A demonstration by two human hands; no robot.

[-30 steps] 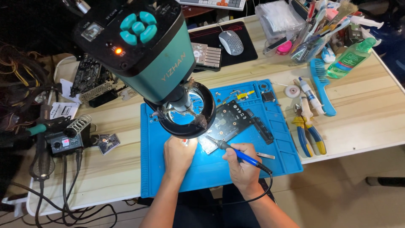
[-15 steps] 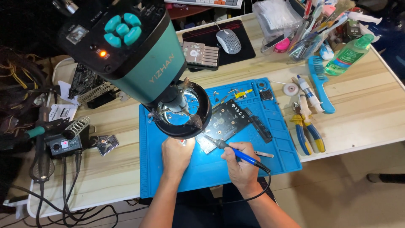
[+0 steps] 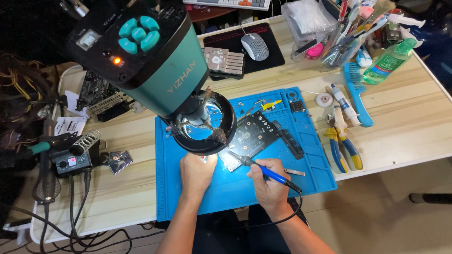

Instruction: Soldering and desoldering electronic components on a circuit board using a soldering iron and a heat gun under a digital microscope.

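My right hand grips a blue-handled soldering iron, its tip pointing up-left at a black circuit board lying on the blue work mat. Fingers curled, my left hand rests on the mat just below the microscope's ring light; whether it holds something small, I cannot tell. The large teal microscope head hangs over the mat and hides part of the board.
A soldering station with coiled stand sits at the left among cables. Blue-yellow pliers, a syringe tube, a blue brush and a green bottle lie at the right. A mouse on a black pad is at the back.
The view has shifted slightly. Both hands stay nearly in place, the iron still pointed at the board.
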